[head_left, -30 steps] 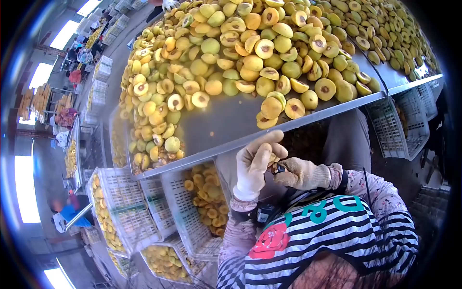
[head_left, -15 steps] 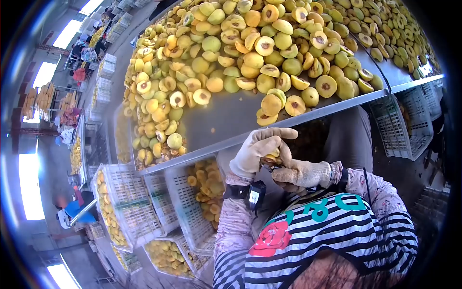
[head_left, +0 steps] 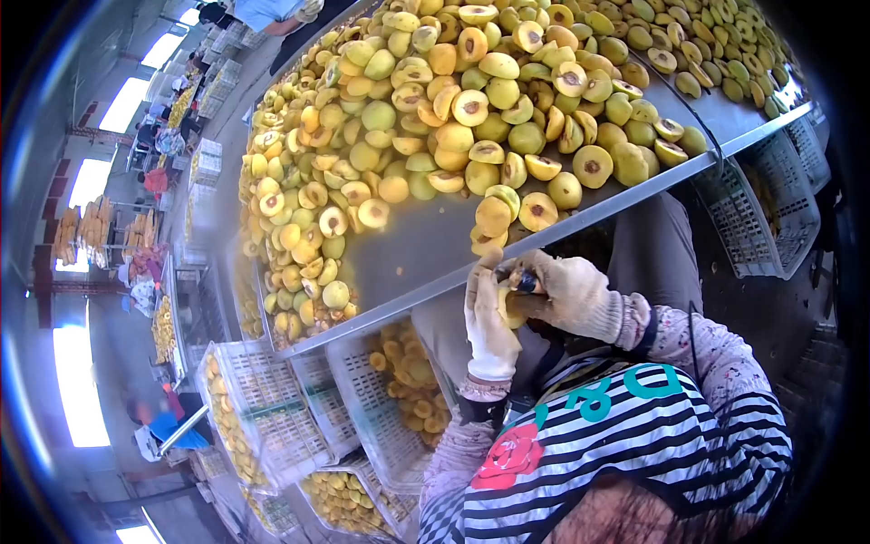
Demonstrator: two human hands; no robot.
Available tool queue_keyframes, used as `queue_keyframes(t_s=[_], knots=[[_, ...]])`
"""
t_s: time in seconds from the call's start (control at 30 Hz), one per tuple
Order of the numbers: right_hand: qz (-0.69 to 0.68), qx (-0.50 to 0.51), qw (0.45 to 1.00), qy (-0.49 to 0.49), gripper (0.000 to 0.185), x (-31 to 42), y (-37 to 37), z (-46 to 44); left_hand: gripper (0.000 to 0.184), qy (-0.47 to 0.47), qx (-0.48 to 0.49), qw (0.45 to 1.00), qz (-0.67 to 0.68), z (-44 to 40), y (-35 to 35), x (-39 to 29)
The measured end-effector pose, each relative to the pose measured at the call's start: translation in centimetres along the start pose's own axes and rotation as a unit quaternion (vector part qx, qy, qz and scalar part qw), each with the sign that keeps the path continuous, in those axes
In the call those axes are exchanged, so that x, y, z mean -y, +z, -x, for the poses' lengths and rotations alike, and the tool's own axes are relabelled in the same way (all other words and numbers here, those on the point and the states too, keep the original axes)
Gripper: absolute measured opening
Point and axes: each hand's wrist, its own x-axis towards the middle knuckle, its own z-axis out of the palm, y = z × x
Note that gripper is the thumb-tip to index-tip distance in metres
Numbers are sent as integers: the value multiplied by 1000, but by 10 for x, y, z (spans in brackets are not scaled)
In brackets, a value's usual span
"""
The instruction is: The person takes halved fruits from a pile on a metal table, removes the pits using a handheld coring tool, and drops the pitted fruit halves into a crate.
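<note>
My left hand (head_left: 492, 326), in a pale work glove, is closed around a yellow peach half (head_left: 513, 311), mostly hidden between the two hands. Fingers curled, my right hand (head_left: 573, 295) grips a small tool with a dark handle (head_left: 527, 281); its working end is out of sight. Both hands meet just below the metal edge of the table, in front of my striped apron. Nearest to them on the tabletop are several cut peaches (head_left: 538, 211), some showing a brown pit or pit hollow.
A large heap of halved peaches (head_left: 381, 118) covers much of the metal table (head_left: 426, 240), whose raised rim (head_left: 399, 309) runs before me. Plastic crates (head_left: 367, 381) of yellow fruit stand below left, another crate (head_left: 770, 208) at right. A person (head_left: 272, 14) is across the table.
My left hand has turned upright, fingers now pointing up. My right hand has risen and tilted, bringing the tool's dark handle into view. The camera view has shifted slightly, and a person appears at the top.
</note>
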Motion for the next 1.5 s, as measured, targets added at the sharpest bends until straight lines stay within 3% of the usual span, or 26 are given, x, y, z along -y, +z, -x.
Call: queue_keyframes(t_s=[0.03, 0.07, 0.17, 0.2, 0.23, 0.3, 0.33, 0.4, 0.43, 0.47, 0.5, 0.57, 0.6, 0.63, 0.7, 0.73, 0.77, 0.8, 0.93, 0.97, 1.03, 1.1, 1.17, 1.2, 1.3, 1.5], knots=[[66, -19, 997, -38, 45, -3, 5, -2, 36, -101, -28, 971, 213, 3, 6, 1], [69, -22, 996, -44, 42, -5, 9, -4, 39, -76, 3, 975, 209, 6, 0, 10], [-27, 25, 999, -8, 36, -9, 14, -2, 41, -63, -15, 989, 134, 14, -2, -4], [-76, 50, 996, 8, 35, -11, 15, -3, 37, -30, -20, 999, 30, 14, -6, -5], [-153, 76, 985, 24, 30, -13, 18, -4, 39, -65, 4, 997, 38, 21, -14, -12], [-197, 156, 961, 112, 25, -15, 1, 3, 43, -137, 56, 987, 58, 39, -38, -40], [-171, 147, 968, 109, 21, -25, -1, 7, 43, -186, 99, 974, 82, 43, -52, -60], [-191, 159, 956, 153, 21, -25, -23, 19, 31, -301, 152, 939, -68, 44, -100, -74], [-207, 173, 945, 185, 23, -20, -37, 25, 25, -236, 173, 871, -394, 39, -114, -80], [-236, 183, 935, 193, 26, -23, -40, 28, 25, -87, 143, 827, -537, 32, -129, -74], [-246, 164, 937, 184, 27, -25, -41, 30, 25, 71, 106, 745, -655, 24, -138, -69], [-264, 122, 942, 167, 31, -26, -38, 34, 29, 9, 12, 886, -464, -1, -95, -84], [-300, 122, 929, 180, 33, -24, -38, 34, 30, 108, 50, 869, -480, -19, -73, -87], [-293, 107, 934, 173, 32, -23, -38, 36, 37, 111, 56, 857, -500, -39, -58, -74], [-277, 78, 944, 161, 32, -22, -37, 41, 45, 108, 73, 811, -570, -80, -41, -24], [-281, 92, 939, 178, 33, -18, -43, 42, 47, 27, 116, 787, -606, -98, -25, -17], [-307, 79, 933, 170, 34, -19, -42, 45, 46, -57, 145, 867, -473, -110, -15, -17], [-321, 76, 928, 172, 34, -22, -40, 46, 43, -43, 159, 899, -407, -116, -8, -12], [-358, 76, 916, 162, 34, -23, -39, 42, 38, 61, 96, 963, -244, -114, -1, -1], [-365, 75, 915, 156, 34, -20, -38, 39, 36, 6, 88, 991, -104, -106, -5, -3], [-360, 130, 909, 166, 36, -15, -33, 31, 34, -33, 55, 988, 138, -74, -4, -20], [-356, 186, 901, 166, 37, -3, -25, 20, 26, -90, 85, 937, 327, -49, -10, -16], [-294, 237, 902, 211, 44, 14, -21, 9, 19, -163, 32, 881, 442, -26, -5, -26], [-280, 229, 916, 172, 47, 8, -10, 8, 10, -164, 16, 865, 474, -20, -6, -22], [-245, 200, 942, 109, 51, -5, 20, 8, 14, -159, -72, 888, 425, -14, -13, -13], [-233, 165, 954, 95, 52, -14, 39, 8, 17, -110, -62, 913, 388, -16, -8, -21]])
